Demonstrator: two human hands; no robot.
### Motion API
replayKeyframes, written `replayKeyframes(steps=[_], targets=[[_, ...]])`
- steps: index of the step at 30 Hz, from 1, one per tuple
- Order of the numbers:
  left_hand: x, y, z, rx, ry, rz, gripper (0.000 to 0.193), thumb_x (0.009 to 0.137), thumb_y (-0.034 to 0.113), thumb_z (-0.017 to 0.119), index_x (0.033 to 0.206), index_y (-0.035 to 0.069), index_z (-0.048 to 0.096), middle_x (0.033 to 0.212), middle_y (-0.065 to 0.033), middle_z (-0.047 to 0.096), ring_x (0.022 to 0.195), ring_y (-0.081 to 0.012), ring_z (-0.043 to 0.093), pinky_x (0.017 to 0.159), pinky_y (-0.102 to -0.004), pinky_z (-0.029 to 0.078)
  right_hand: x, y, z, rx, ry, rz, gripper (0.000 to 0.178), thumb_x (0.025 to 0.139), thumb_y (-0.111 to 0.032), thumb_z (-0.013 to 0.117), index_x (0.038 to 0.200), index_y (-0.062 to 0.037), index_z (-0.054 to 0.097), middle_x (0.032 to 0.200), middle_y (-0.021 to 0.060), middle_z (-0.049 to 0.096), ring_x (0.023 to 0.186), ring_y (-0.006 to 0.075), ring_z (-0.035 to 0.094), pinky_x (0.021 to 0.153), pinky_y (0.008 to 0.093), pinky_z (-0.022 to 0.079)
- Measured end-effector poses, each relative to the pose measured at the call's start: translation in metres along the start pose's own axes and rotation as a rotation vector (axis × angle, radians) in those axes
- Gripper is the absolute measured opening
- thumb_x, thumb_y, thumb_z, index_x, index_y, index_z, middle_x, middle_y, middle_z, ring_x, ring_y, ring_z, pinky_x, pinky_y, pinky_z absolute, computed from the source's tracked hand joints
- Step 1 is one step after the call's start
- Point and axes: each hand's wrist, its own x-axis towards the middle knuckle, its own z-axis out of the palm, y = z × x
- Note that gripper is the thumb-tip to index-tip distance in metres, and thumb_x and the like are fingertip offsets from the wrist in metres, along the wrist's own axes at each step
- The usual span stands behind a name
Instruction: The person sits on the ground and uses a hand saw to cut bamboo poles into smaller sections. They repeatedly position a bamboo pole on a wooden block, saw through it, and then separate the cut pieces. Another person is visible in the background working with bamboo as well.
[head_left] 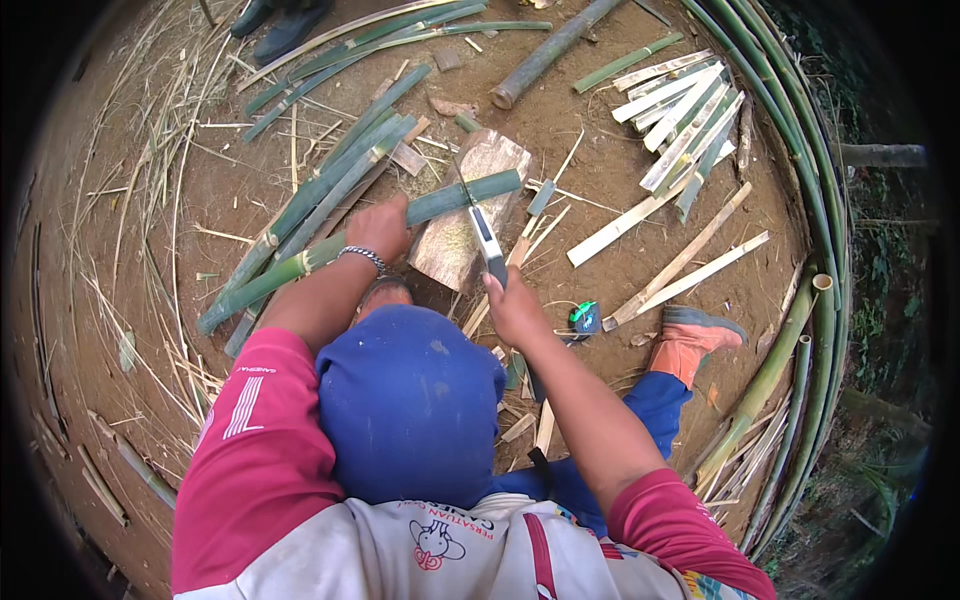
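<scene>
My left hand [380, 229] is closed round a long green bamboo pole [440, 201], pressing it down across a pale wooden block [446, 250]. The pole slants from the lower left up to the right, its cut end sticking out past the block. In my right hand [515, 306] is a hand saw [485, 232] with a white and dark handle. Its thin blade lies across the pole close to the right end. How deep the blade sits in the bamboo cannot be made out.
More bamboo lengths [345, 185] lie beside the pole on the left. Split pale strips [680, 120] are heaped at upper right. A small dark tape measure [585, 318] rests near my orange boot [688, 345]. Long green poles [822, 300] curve along the right edge.
</scene>
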Motion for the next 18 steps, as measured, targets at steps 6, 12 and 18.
replayKeyframes(steps=[6,12,18], targets=[[-0.005,-0.009,-0.005,0.015,0.009,-0.023,0.026,0.081,0.020,0.071,0.099,0.008,0.058,0.090,-0.0210,0.071,0.087,-0.0405,0.070,0.077,-0.0517,0.055,-0.088,0.069,0.023,-0.020,-0.022,0.054,0.043,0.103,-0.040,0.049,0.124,-0.0016,0.048,0.104,0.0325,0.066,0.099,0.0524,0.063,0.084,0.0595,0.049],[0.001,-0.003,-0.004,-0.004,0.008,-0.011,0.026,0.081,0.019,0.070,0.100,0.008,0.058,0.089,-0.0215,0.071,0.086,-0.0412,0.070,0.076,-0.0521,0.055,-0.048,0.044,0.009,-0.006,-0.031,0.047,0.042,0.104,-0.040,0.047,0.123,-0.0031,0.049,0.101,0.0317,0.067,0.098,0.0521,0.063,0.083,0.0592,0.048],[0.000,0.000,-0.003,0.012,-0.006,-0.043,0.025,0.081,0.018,0.069,0.101,0.008,0.058,0.090,-0.0228,0.071,0.086,-0.0413,0.070,0.077,-0.0517,0.055,-0.007,0.001,-0.003,-0.042,0.002,-0.001,0.044,0.105,-0.043,0.045,0.122,-0.0026,0.048,0.101,0.0316,0.067,0.098,0.0510,0.064,0.084,0.0581,0.049]])
